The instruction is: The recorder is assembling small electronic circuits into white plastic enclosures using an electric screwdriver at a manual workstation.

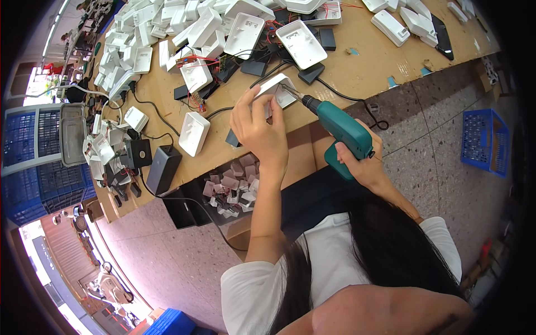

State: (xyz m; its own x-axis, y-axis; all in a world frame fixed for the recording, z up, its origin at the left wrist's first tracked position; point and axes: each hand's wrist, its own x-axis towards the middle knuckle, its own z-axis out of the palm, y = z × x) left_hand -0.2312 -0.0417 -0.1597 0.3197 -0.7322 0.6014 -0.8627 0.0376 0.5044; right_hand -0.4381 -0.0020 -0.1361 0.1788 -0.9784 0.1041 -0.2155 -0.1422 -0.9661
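Observation:
My right hand [365, 164] is wrapped round the grip of a green cordless screwdriver [345, 127]. The tool points up and to the left, and its bit reaches into a white plastic housing [287, 97] at the table's near edge. My left hand [259, 125] steadies that housing, its fingers bent over the left side. Part of the housing is hidden behind those fingers, and whether the bit sits on a screw is too small to tell. Just left of my left hand, an open white housing [194, 134] lies on the cardboard-covered table [229, 148].
White housings [195, 28] are heaped along the back, with red-wired circuit boards [192, 60] and black boxes [254, 68] among them. A black adapter [163, 169] stands at the left edge, its cable hanging down. Below is a bin of plastic pieces [231, 187]. A blue crate [484, 142] is on the right.

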